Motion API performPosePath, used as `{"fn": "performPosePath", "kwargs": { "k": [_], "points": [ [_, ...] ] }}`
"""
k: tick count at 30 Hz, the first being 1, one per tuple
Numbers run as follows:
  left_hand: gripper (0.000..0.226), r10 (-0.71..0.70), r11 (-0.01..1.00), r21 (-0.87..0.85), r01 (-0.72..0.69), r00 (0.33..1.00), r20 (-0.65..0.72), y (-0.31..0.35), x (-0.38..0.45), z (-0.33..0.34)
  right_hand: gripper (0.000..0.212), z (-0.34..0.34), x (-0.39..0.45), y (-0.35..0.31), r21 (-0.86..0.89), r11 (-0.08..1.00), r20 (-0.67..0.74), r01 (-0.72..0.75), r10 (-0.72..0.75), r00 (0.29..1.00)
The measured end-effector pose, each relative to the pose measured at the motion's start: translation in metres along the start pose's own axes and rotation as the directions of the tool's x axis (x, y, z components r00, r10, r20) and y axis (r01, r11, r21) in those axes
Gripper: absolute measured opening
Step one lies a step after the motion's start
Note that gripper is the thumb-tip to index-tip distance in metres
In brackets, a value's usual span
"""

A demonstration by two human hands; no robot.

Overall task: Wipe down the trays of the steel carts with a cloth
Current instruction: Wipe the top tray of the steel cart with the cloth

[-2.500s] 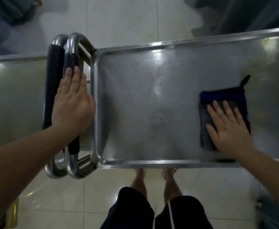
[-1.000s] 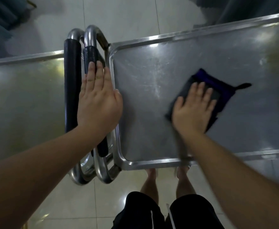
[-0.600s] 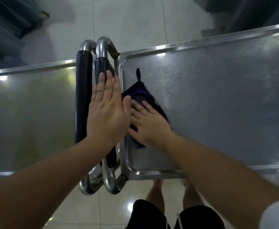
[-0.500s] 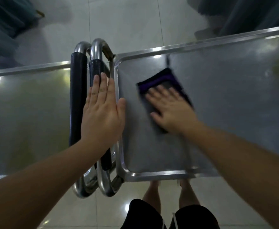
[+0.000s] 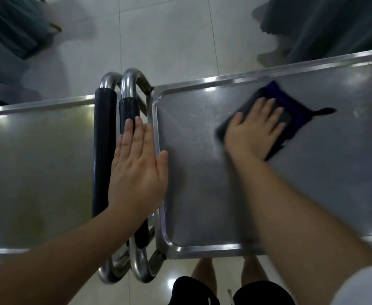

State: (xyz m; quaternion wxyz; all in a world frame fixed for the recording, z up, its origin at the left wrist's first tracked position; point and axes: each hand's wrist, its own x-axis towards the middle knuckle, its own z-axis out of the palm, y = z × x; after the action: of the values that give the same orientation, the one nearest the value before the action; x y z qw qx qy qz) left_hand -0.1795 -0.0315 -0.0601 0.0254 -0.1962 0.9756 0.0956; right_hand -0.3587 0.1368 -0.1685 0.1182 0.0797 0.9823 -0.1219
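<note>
Two steel carts stand side by side below me. The right cart's tray (image 5: pixel 194 194) fills the middle and right. My right hand (image 5: pixel 254 130) lies flat on a dark grey and blue cloth (image 5: pixel 290 111), pressing it onto the tray's far middle; a small loop sticks out at the cloth's right. My left hand (image 5: pixel 137 170) rests flat, fingers together, on the black-padded handle (image 5: pixel 129 108) and the tray's left rim. The left cart's tray (image 5: pixel 35 172) is bare steel.
A second padded handle (image 5: pixel 102 137) of the left cart lies against the first. Pale tiled floor (image 5: pixel 165 36) lies beyond the carts. Dark fabric hangs at the far left (image 5: pixel 11 29) and far right (image 5: pixel 326 25). My legs stand just in front of the tray's near rim.
My right hand has swept the cloth from the tray's left edge out to the right and farther from me. My left hand has stayed on the handle.
</note>
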Motion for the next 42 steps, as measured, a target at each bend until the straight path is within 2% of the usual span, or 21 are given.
{"fn": "performPosePath", "kwargs": {
  "k": [2,3,6,8,10,11,12,15,18,19,21,23,25,28,30,32,34,37,40,41,42],
  "points": [
    [0.069,0.003,1.000,0.015,-0.003,1.000,-0.002,0.001,0.000,0.000,0.075,0.024,-0.054,-0.053,-0.019,0.977,0.059,0.211,-0.209,0.976],
    [0.068,0.005,1.000,0.026,-0.005,1.000,-0.005,0.002,0.000,0.000,0.075,0.036,-0.081,-0.073,-0.037,0.925,0.103,0.378,-0.373,0.922],
    [0.067,0.013,0.997,0.071,-0.012,1.000,-0.014,0.004,-0.001,0.000,0.079,0.052,-0.117,-0.092,-0.042,0.595,0.273,0.802,-0.766,0.582],
    [0.069,0.017,0.997,0.077,-0.016,1.000,-0.015,0.004,-0.001,0.001,0.079,0.048,-0.100,-0.084,-0.017,0.404,0.331,0.915,-0.861,0.386],
    [0.069,0.030,0.997,0.074,-0.029,0.999,-0.015,0.003,0.000,0.002,0.075,0.038,-0.065,-0.066,-0.001,0.287,0.358,0.958,-0.894,0.268],
    [0.068,0.033,0.997,0.071,-0.032,0.999,-0.018,0.002,0.000,0.002,0.073,0.031,-0.042,-0.054,-0.013,0.287,0.354,0.958,-0.895,0.273],
    [0.068,0.032,0.997,0.069,-0.030,0.999,-0.019,0.000,0.000,0.003,0.072,0.021,-0.017,-0.042,-0.040,0.327,0.333,0.944,-0.887,0.321],
    [0.067,0.041,0.996,0.077,-0.040,0.999,-0.013,-0.003,0.001,0.005,0.074,-0.012,0.066,0.007,-0.115,0.611,0.191,0.783,-0.760,0.621],
    [0.066,0.058,0.995,0.083,-0.055,0.998,-0.026,-0.005,0.001,0.006,0.079,-0.040,0.136,0.064,-0.146,0.903,0.007,0.403,-0.407,0.914],
    [0.066,0.058,0.995,0.081,-0.055,0.998,-0.028,-0.004,0.000,0.005,0.080,-0.046,0.151,0.077,-0.128,0.963,-0.035,0.236,-0.242,0.970],
    [0.067,0.055,0.996,0.076,-0.053,0.998,-0.023,-0.004,0.000,0.005,0.082,-0.051,0.165,0.081,-0.054,0.997,-0.061,-0.059,0.056,0.997],
    [0.068,0.051,0.996,0.076,-0.050,0.999,-0.018,-0.004,0.000,0.005,0.081,-0.046,0.160,0.056,0.016,0.980,-0.061,-0.197,0.198,0.978],
    [0.068,0.051,0.995,0.086,-0.049,0.998,-0.024,-0.004,0.000,0.005,0.079,-0.033,0.138,0.015,0.050,0.985,-0.075,-0.167,0.171,0.983],
    [0.068,0.059,0.995,0.089,-0.055,0.997,-0.042,-0.003,0.000,0.005,0.077,-0.005,0.077,-0.051,0.000,0.996,-0.035,0.090,-0.089,0.995],
    [0.068,0.062,0.995,0.081,-0.057,0.996,-0.057,-0.003,0.000,0.005,0.077,0.014,0.031,-0.095,-0.037,0.951,0.047,0.308,-0.306,0.951],
    [0.069,0.066,0.994,0.086,-0.061,0.996,-0.062,-0.003,0.000,0.005,0.075,0.031,-0.014,-0.131,-0.064,0.823,0.130,0.565,-0.554,0.822],
    [0.069,0.069,0.993,0.095,-0.064,0.996,-0.059,-0.004,0.000,0.005,0.073,0.042,-0.041,-0.148,-0.039,0.694,0.204,0.719,-0.698,0.686],
    [0.069,0.073,0.993,0.098,-0.067,0.996,-0.053,-0.004,0.000,0.006,0.073,0.041,-0.040,-0.137,-0.002,0.626,0.263,0.780,-0.752,0.604],
    [0.068,0.073,0.993,0.101,-0.067,0.995,-0.061,-0.003,0.000,0.008,0.070,0.031,-0.017,-0.096,-0.045,0.316,0.343,0.948,-0.886,0.312],
    [0.068,0.072,0.993,0.098,-0.066,0.996,-0.059,-0.004,0.000,0.008,0.071,0.025,-0.003,-0.081,-0.053,0.263,0.357,0.963,-0.896,0.265],
    [0.068,0.068,0.994,0.092,-0.063,0.996,-0.055,-0.004,0.000,0.008,0.073,0.017,0.014,-0.066,-0.069,0.279,0.347,0.958,-0.893,0.285]
  ]
}}
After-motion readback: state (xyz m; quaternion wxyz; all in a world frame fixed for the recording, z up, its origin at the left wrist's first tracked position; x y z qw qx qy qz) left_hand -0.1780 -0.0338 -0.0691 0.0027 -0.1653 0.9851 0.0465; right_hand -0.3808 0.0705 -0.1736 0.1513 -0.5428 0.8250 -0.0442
